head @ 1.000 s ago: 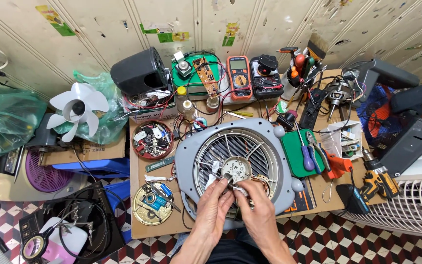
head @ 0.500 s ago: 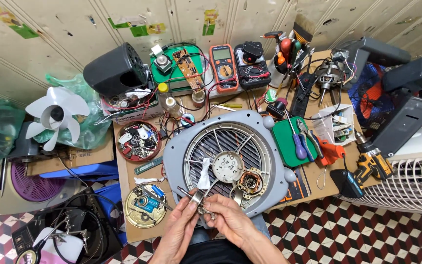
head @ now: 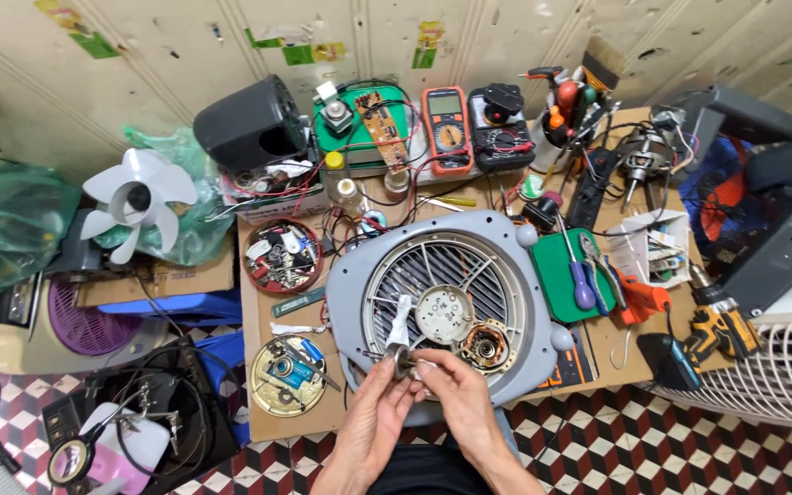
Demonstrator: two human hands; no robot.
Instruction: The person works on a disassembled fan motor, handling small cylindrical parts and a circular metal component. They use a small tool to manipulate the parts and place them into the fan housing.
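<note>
I see a grey fan housing (head: 350, 284) on the brown tabletop (head: 258, 403), with a white fan blade (head: 135, 197) at nine o'clock, an orange multimeter (head: 446, 128) at twelve, a green mat (head: 556, 275) at three, and a red, black and white checkered floor (head: 653, 449).

Both forearms are bare, with no sleeves, gloves, rings or watch showing on the left hand (head: 373, 417) or the right hand (head: 456, 390). Dark clothing shows below the wrists.

Bright, even light; soft shadows; sharp centre, fisheye-bent edges.
</note>
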